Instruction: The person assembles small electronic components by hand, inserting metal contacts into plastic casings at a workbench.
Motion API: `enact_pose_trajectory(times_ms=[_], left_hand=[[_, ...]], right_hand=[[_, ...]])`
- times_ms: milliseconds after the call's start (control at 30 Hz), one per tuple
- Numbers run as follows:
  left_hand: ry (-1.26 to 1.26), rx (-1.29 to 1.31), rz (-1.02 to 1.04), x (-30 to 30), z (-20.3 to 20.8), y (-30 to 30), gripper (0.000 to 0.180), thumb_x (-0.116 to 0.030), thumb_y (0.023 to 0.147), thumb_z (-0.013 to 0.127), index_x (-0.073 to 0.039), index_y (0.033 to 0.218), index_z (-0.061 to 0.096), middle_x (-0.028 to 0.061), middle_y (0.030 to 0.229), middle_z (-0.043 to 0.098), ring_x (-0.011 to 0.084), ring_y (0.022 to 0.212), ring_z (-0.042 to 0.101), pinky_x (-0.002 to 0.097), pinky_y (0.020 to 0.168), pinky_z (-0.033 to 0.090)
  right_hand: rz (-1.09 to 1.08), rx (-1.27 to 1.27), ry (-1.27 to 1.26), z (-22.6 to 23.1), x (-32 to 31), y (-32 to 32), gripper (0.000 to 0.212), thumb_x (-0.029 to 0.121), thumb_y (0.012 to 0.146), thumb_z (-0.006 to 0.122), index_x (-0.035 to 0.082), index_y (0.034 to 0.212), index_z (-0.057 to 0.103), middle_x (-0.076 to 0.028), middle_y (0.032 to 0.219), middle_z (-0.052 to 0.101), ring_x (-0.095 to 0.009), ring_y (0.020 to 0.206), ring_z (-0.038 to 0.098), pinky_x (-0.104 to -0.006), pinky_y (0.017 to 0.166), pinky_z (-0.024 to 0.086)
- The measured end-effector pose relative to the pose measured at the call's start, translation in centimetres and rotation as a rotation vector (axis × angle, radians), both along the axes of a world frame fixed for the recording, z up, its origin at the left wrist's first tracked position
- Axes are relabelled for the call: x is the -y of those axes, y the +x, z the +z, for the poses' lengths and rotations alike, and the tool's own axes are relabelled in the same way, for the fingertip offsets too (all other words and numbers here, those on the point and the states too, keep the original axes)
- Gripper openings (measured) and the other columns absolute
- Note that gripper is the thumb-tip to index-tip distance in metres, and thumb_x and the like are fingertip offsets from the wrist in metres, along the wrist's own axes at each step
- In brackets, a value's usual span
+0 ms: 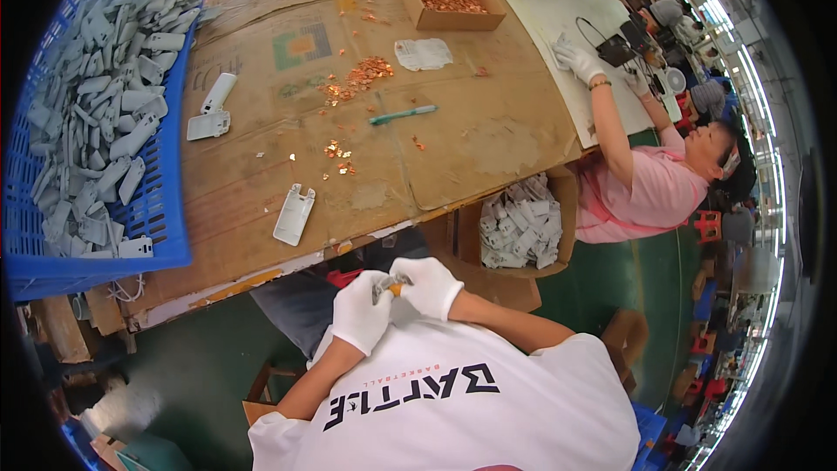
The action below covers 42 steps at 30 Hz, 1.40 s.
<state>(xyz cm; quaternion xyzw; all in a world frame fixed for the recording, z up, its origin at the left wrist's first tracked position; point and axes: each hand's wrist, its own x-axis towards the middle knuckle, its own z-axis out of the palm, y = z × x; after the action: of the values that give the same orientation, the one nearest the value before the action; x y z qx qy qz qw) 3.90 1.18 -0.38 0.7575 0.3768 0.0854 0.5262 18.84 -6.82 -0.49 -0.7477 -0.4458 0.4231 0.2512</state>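
Note:
Both hands wear white gloves and meet close to my chest, just off the table's near edge. My left hand [361, 310] is closed, fingertips pinched together. Against it my right hand [426, 286] is closed too, its fingers bent inward. Between the fingertips shows a small grey and orange-yellow thing [397, 286], mostly hidden, whose kind I cannot make out. A white plastic shell [294, 215] lies nearest to them on the cardboard-covered table [453, 153]. Beyond it are small loose copper-coloured pieces [362, 77] and a teal pen [403, 115].
At left stands a blue crate [179, 201] heaped with grey plastic shells. A cardboard box [462, 21] of copper pieces sits at the far side. Below the table's right edge, another carton [565, 209] holds white packets or parts. A co-worker in pink [649, 187] works at right.

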Motion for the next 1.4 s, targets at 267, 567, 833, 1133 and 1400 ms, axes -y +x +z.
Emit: enact_pose_trajectory(times_ms=[267,567,833,1133,1400], left_hand=[[0.127,-0.001,-0.082,1.2,-0.4,-0.2,0.013,-0.006,0.083,0.062,-0.007,0.096,0.062,0.0181,0.085,0.068,0.0374,0.081,0.066,0.0439,0.071,0.054],[0.091,0.104,-0.029,0.9,0.0,1.0,0.006,-0.001,0.083,0.06,-0.003,0.088,0.058,0.0174,0.074,0.064,0.0327,0.071,0.067,0.0363,0.062,0.051],[-0.037,-0.086,-0.016,0.8,0.0,0.0,0.013,-0.005,0.083,0.063,-0.003,0.095,0.059,0.0166,0.08,0.067,0.0332,0.075,0.067,0.0369,0.068,0.052],[-0.101,0.001,-0.02,-0.8,2.2,0.6,0.028,-0.006,0.084,0.063,-0.004,0.112,0.06,0.0165,0.094,0.068,0.0257,0.084,0.069,0.0323,0.077,0.054],[1.024,-0.17,0.374,-26.4,-1.8,-0.1,0.044,-0.011,0.085,0.064,-0.008,0.128,0.054,0.0158,0.135,0.052,0.0327,0.125,0.048,0.0391,0.106,0.038]], right_hand=[[0.003,0.047,-0.032,0.4,1.7,-0.7,0.017,0.013,0.082,0.059,0.006,0.096,0.065,-0.022,0.087,0.067,-0.04,0.085,0.065,-0.0451,0.076,0.052],[0.145,0.057,0.06,2.8,2.4,0.4,0.025,0.004,0.082,0.053,0.003,0.106,0.062,-0.022,0.098,0.064,-0.041,0.094,0.062,-0.0414,0.081,0.05],[0.085,0.051,-0.046,3.1,2.2,-1.2,0.023,0.007,0.084,0.052,0.004,0.106,0.06,-0.021,0.096,0.064,-0.041,0.09,0.061,-0.0448,0.078,0.05],[-0.165,-0.005,0.158,1.9,1.0,-0.2,0.027,0.002,0.084,0.051,0.001,0.108,0.063,-0.016,0.095,0.067,-0.024,0.087,0.066,-0.0318,0.08,0.051],[-0.741,0.956,0.274,-0.8,-5.4,34.4,0.031,0.018,0.093,0.046,0.01,0.118,0.061,-0.022,0.106,0.067,-0.041,0.098,0.063,-0.0477,0.084,0.048]])
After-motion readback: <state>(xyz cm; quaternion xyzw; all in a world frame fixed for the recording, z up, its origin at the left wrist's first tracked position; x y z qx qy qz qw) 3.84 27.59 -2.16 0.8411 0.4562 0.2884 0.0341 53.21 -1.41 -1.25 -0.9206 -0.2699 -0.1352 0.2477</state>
